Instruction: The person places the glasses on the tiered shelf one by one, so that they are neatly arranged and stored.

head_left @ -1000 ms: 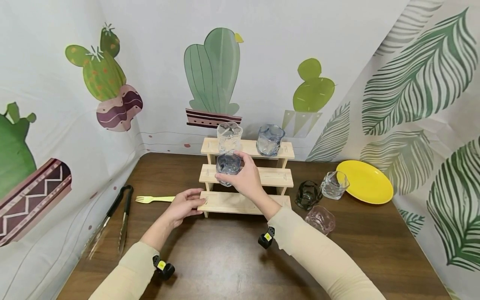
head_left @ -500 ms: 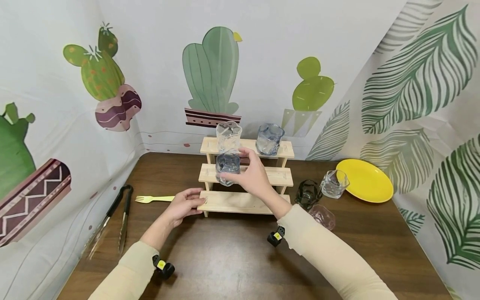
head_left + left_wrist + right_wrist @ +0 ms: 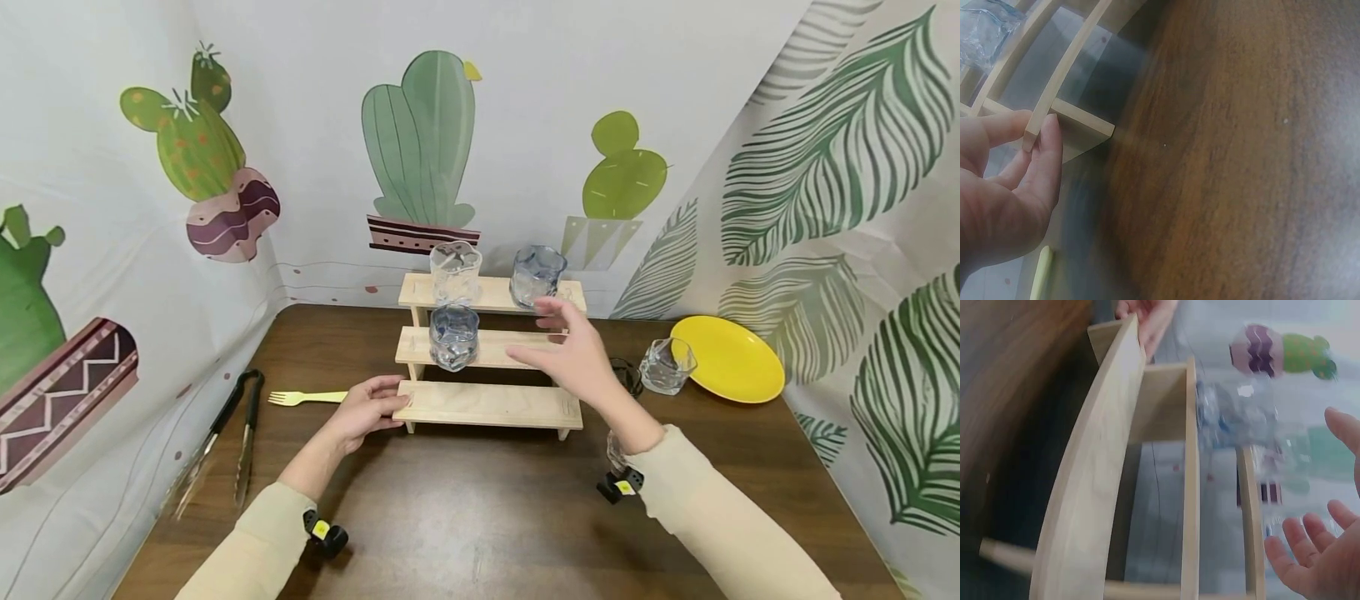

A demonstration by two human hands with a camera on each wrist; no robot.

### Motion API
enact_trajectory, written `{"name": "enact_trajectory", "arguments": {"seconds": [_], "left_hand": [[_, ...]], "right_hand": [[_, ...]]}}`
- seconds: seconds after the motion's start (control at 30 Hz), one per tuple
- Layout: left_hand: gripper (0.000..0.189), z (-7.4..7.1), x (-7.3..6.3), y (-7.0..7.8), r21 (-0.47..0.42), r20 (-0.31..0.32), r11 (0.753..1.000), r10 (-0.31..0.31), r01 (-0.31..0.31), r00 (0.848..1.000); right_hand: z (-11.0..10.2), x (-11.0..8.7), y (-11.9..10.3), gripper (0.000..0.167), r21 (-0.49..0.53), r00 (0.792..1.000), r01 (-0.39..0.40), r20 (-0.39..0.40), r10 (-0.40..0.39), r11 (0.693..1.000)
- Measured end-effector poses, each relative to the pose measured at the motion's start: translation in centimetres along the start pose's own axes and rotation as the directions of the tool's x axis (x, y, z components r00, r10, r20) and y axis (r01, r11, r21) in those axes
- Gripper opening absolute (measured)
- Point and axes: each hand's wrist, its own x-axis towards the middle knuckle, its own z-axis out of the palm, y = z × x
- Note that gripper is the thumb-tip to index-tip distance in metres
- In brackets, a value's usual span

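Observation:
A three-step wooden display stand [image 3: 487, 404] stands on the brown table. My left hand [image 3: 367, 414] grips the left end of its lowest step; in the left wrist view, thumb and fingers pinch the board's edge. On the middle step, toward the left, sits a bluish glass [image 3: 453, 337]. The top step bears a clear glass [image 3: 454, 283] at left and another bluish glass [image 3: 536, 275] at right. My right hand [image 3: 573, 358] hovers over the right part of the stand, fingers spread and holding nothing, apart from the middle-step glass.
Right of the stand are a dark glass [image 3: 628, 377], partly hidden by my right arm, and a clear glass [image 3: 666, 368] beside a yellow plate [image 3: 738, 367]. A pinkish glass is mostly covered by the right wrist. At left lie a yellow-green fork [image 3: 307, 398] and black-handled tongs [image 3: 247, 433].
My right hand has let go of the bluish glass on the middle step and moved right, away from it. The left hand has stayed on the stand.

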Motion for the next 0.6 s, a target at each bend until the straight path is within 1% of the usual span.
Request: {"name": "enact_trajectory", "arguments": {"seconds": [0.17,0.3,0.43,0.53,0.6], "left_hand": [[0.058,0.0,0.0,0.1,0.001,-0.003,1.0,-0.006,0.006,1.0],[0.059,0.0,0.0,0.0,0.001,-0.006,1.0,-0.005,0.005,1.0],[0.06,0.0,0.1,0.0,-0.003,-0.005,1.0,-0.002,0.002,1.0],[0.061,0.0,0.1,-0.1,-0.001,-0.005,1.0,-0.003,0.003,1.0],[0.061,0.0,0.1,-0.1,0.0,-0.003,1.0,-0.002,0.002,1.0]], "right_hand": [[-3.5,-1.2,1.6,0.077,-0.022,0.995,-0.003,-0.098,0.0,1.0],[-6.2,-1.8,3.5,0.075,-0.063,0.979,-0.05,-0.199,0.037,0.997],[-8.7,-2.7,5.5,0.075,-0.126,0.944,-0.125,-0.321,0.079,0.984],[-10.0,-3.4,7.2,0.077,-0.161,0.907,-0.187,-0.407,0.107,0.969],[-10.6,-3.9,8.4,0.078,-0.159,0.882,-0.225,-0.453,0.132,0.961]]}}
